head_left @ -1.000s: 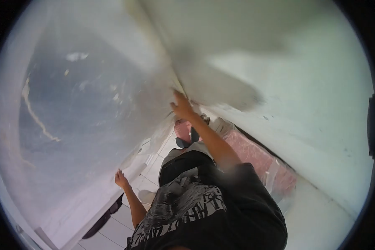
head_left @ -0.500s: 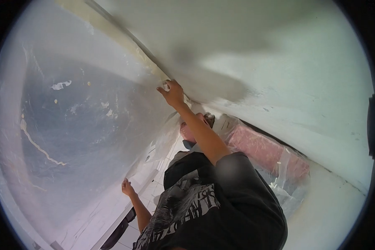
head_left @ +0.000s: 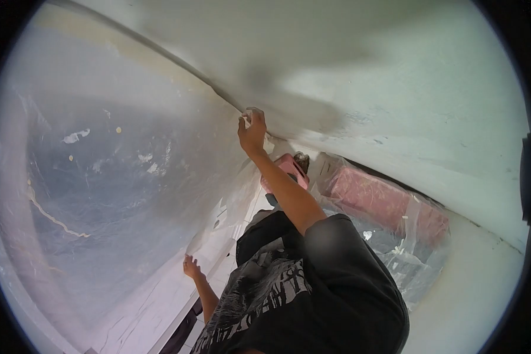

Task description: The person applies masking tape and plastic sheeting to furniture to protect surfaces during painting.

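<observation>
a cloudy plastic sheet [head_left: 118,194] spans nine o'clock, beside a pale wall [head_left: 407,94] at one. the black shirt [head_left: 348,289], at five, has pale lettering too creased to read. a pink block [head_left: 377,200] under clear film lies at four. near centre, toward twelve, the right hand [head_left: 252,131] is half curled by the sheet's edge; its grip is unclear. the left hand [head_left: 192,266], at seven, bends loosely, hold indistinct.

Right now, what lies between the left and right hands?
Between the left hand and the right hand lies part of the plastic sheet; the head view shows it.
</observation>
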{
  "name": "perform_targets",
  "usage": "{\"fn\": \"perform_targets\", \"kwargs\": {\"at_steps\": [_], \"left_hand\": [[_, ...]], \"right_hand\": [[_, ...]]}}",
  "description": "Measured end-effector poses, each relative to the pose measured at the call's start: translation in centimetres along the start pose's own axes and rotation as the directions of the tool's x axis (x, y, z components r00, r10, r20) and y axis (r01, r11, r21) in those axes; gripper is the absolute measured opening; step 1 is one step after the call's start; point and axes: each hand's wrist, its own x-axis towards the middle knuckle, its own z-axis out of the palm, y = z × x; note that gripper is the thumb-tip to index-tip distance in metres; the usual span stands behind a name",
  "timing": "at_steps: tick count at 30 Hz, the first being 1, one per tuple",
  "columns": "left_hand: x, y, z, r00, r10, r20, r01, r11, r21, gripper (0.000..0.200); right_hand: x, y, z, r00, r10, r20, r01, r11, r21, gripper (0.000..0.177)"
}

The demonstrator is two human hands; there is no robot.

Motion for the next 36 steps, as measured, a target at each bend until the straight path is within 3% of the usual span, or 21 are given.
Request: {"fn": "perform_targets", "kwargs": {"at_steps": [1,3,4,5,6,7,9,11,13,15,18,20,22,23,25,26,28,29,32,35,36], "left_hand": [[0.1,-0.2,0.2,0.994,-0.108,-0.003,0.107,0.993,0.051,0.037],[-0.4,-0.1,-0.1,0.874,-0.360,0.327,0.217,0.890,0.401,0.046],[-2.1,1.4,0.5,0.823,-0.389,0.414,0.103,0.819,0.564,0.043],[-4.4,3.5,2.2,0.760,-0.432,0.486,-0.033,0.720,0.693,0.040],[-4.9,4.2,3.8,0.720,-0.364,0.592,-0.186,0.719,0.669,0.037],[-5.2,5.0,5.5,0.658,-0.299,0.691,-0.333,0.707,0.623,0.034],[-6.6,7.7,9.3,0.415,0.016,0.910,-0.531,0.816,0.228,0.033],[-12.6,14.6,13.7,0.417,0.132,0.899,-0.815,0.491,0.306,0.031],[-18.1,20.4,17.6,0.242,0.364,0.899,-0.970,0.127,0.210,0.027],[-19.9,22.7,22.4,0.005,0.612,0.791,-0.999,-0.038,0.036,0.021],[-21.9,26.2,28.0,-0.123,0.565,0.816,-0.970,-0.244,0.022,0.022],[-22.0,27.0,31.2,-0.164,0.525,0.835,-0.935,-0.353,0.038,0.023],[-20.9,26.4,34.5,-0.426,0.373,0.825,-0.648,-0.762,0.010,0.024],[-19.9,25.6,35.9,-0.438,0.369,0.820,-0.639,-0.769,0.005,0.024],[-17.5,23.6,39.4,-0.426,0.253,0.869,-0.308,-0.943,0.124,0.030],[-16.8,23.0,41.0,-0.444,0.249,0.861,-0.295,-0.948,0.121,0.030],[-15.9,21.7,43.9,-0.024,0.235,0.972,-0.176,-0.958,0.228,0.026],[-15.1,21.1,45.4,-0.046,0.228,0.973,-0.167,-0.962,0.218,0.026],[-13.5,21.3,48.2,0.038,0.197,0.980,-0.161,-0.966,0.201,0.022],[-14.5,22.9,49.5,0.136,0.093,0.986,-0.379,-0.915,0.139,0.020],[-13.6,22.7,50.1,-0.011,0.205,0.979,-0.356,-0.916,0.188,0.019]], "right_hand": [[-0.5,-0.2,-0.4,1.000,0.004,-0.006,-0.004,1.000,-0.003,0.009],[-1.7,-0.6,-1.5,0.993,-0.019,0.115,0.051,0.957,-0.285,0.010],[-2.5,-0.1,-2.1,0.994,-0.014,0.108,0.045,0.956,-0.290,0.010],[-3.5,0.8,-2.5,0.965,-0.009,0.263,0.075,0.968,-0.241,0.011],[-4.1,1.3,-3.1,0.911,-0.009,0.413,0.096,0.977,-0.189,0.012],[-4.7,1.8,-3.7,0.914,-0.004,0.406,0.092,0.976,-0.196,0.012],[-5.1,2.6,-4.7,0.798,0.236,0.554,-0.057,0.945,-0.321,0.015],[-5.3,4.0,-4.9,0.794,0.282,0.538,-0.058,0.916,-0.396,0.025],[-6.2,7.3,-4.3,0.791,0.327,0.517,-0.060,0.882,-0.467,0.035],[-7.5,11.4,-3.5,0.746,0.219,0.629,0.106,0.893,-0.437,0.057],[-6.1,8.7,-5.5,0.648,0.406,0.644,0.038,0.828,-0.560,0.065],[-6.1,8.6,-7.6,0.639,0.404,0.654,0.033,0.836,-0.548,0.064],[-6.5,9.5,-10.4,0.624,0.407,0.667,0.022,0.845,-0.535,0.061],[-7.0,10.2,-12.1,0.619,0.415,0.667,0.008,0.846,-0.533,0.060],[-7.1,11.1,-16.7,0.676,0.306,0.670,0.099,0.864,-0.494,0.057],[-7.5,11.7,-18.9,0.701,0.349,0.622,0.061,0.840,-0.540,0.053],[-8.8,13.5,-23.2,0.766,0.382,0.517,-0.015,0.815,-0.579,0.047],[-9.5,14.7,-25.2,0.804,0.376,0.461,-0.051,0.816,-0.576,0.044],[-10.8,14.5,-31.1,0.813,0.502,0.296,-0.219,0.734,-0.643,0.039],[-14.4,17.2,-35.5,0.844,0.496,0.203,-0.244,0.693,-0.678,0.038],[-15.3,17.4,-36.4,0.840,0.507,0.191,-0.264,0.690,-0.673,0.038]]}}
